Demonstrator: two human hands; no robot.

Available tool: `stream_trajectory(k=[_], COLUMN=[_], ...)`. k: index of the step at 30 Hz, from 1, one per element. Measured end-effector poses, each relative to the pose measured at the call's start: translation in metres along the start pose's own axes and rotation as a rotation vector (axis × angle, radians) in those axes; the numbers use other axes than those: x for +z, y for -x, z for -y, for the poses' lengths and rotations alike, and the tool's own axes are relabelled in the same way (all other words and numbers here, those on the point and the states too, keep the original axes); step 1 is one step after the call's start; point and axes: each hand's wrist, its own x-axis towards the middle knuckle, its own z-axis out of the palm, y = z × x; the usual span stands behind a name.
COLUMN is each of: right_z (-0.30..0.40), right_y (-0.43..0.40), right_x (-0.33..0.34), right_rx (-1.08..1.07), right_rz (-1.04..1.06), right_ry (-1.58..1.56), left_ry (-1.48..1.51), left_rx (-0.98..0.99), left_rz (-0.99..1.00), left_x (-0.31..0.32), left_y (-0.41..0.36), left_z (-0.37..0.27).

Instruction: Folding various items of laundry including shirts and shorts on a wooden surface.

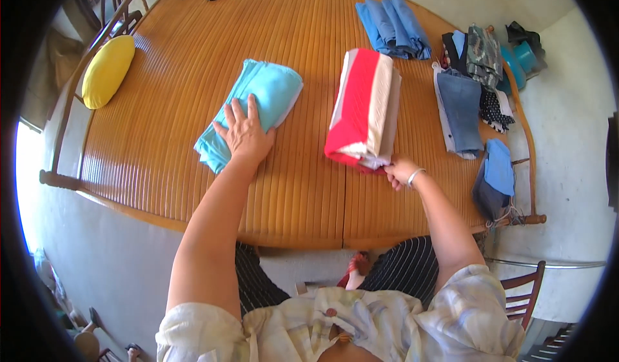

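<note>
A folded turquoise cloth point(275, 84) lies at an angle on the bamboo-slat bed top point(300, 193). My left hand point(246, 137) rests palm down on its near part, fingers spread. To the right is a thick folded bundle of cloth point(362, 86) with red, cream and grey stripes, its folded layers showing at the near end. At that bundle's near right corner, my right hand point(402, 171) pinches the lower edge of the fabric; the fingertips are partly hidden. A bracelet circles the right wrist.
Folded blue cloth point(394, 26) lies at the back right. Folded jeans point(459, 110), a camouflage garment point(485, 55) and other clothes line the right side, with a light blue cloth point(499, 166) nearer. A yellow cushion point(109, 72) leans by the left wooden rail point(60, 134).
</note>
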Motion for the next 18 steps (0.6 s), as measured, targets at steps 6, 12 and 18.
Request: stream_trajectory(k=[6,12,18], right_z=[-0.066,-0.022,0.003], right_y=[0.033,0.056,0.072], right_x=[-0.003,0.007,0.033], right_rx=[-0.287,-0.576,-0.555], right_rz=[-0.3,-0.73,-0.751], right_ry=[0.251,-0.345,0.044], left_ry=[0.103,0.073,0.907], left_rx=[-0.098,0.031,0.236], left_rz=[0.192,0.138,0.387], left_x=[-0.022,-0.023,-0.024], left_y=[-0.01,0.023,0.095], left_z=[0.005,0.015,-0.068])
